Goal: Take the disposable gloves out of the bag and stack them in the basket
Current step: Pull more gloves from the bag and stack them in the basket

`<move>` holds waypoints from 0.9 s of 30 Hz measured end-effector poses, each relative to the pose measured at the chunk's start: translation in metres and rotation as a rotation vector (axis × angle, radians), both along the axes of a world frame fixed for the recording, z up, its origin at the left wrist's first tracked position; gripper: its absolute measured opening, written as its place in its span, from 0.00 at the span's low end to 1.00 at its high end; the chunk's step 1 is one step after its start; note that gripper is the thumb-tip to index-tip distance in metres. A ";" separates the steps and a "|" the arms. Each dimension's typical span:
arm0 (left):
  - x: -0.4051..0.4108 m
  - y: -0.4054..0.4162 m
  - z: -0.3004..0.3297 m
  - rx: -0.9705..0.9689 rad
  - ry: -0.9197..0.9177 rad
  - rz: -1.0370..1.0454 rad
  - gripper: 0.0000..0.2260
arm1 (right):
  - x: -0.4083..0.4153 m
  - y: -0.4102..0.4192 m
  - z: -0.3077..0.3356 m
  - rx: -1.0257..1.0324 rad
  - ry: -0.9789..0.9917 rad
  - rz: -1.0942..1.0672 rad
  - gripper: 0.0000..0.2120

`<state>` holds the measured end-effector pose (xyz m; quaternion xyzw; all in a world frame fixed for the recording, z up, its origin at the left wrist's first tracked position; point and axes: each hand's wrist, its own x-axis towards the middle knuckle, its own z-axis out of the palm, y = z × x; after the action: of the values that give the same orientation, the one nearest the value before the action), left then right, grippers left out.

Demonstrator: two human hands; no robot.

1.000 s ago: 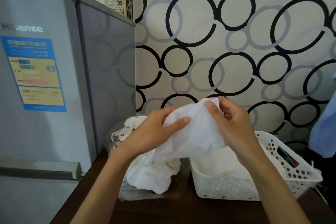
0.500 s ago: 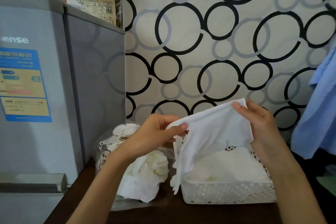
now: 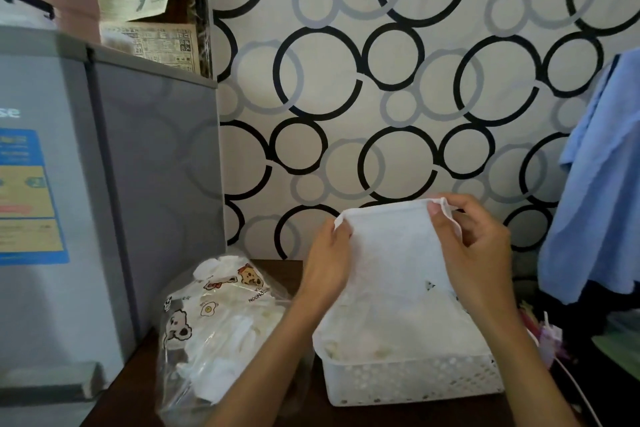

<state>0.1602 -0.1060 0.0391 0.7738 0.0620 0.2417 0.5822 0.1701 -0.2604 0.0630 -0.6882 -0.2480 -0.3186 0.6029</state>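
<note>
- A grey fridge (image 3: 104,184) stands far out to the left of the left hand, with a blue and yellow label on its door.
- A blue cloth (image 3: 602,184) hangs just to the right of the right hand.
- A white perforated basket (image 3: 412,380) sits on the dark table (image 3: 311,412) directly below both hands, already holding a layer of white gloves.
- A clear bag (image 3: 214,333) printed with bears lies below and left of the left hand, beside the basket, with more white gloves bunched inside.
- A white glove (image 3: 391,253) is stretched flat between the two hands, above the basket.
- The right hand (image 3: 481,253) pinches the glove's upper right corner between thumb and fingers.
- The left hand (image 3: 329,267) grips the glove's upper left corner, fingers curled round its edge.
</note>
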 end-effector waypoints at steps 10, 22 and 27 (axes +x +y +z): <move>-0.033 0.023 0.033 0.705 -0.416 0.416 0.07 | -0.002 -0.002 0.013 0.219 0.288 0.199 0.05; 0.062 0.024 -0.045 0.882 0.432 -0.180 0.13 | 0.086 -0.043 -0.078 -0.583 0.673 -0.194 0.04; 0.067 0.019 -0.041 0.963 0.267 -0.007 0.13 | 0.088 -0.049 -0.080 -0.641 0.635 -0.379 0.13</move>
<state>0.2271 -0.0873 -0.0020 0.9791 0.0147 0.1399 0.1468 0.2578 -0.3092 -0.0168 -0.9354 -0.0077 -0.1046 0.3378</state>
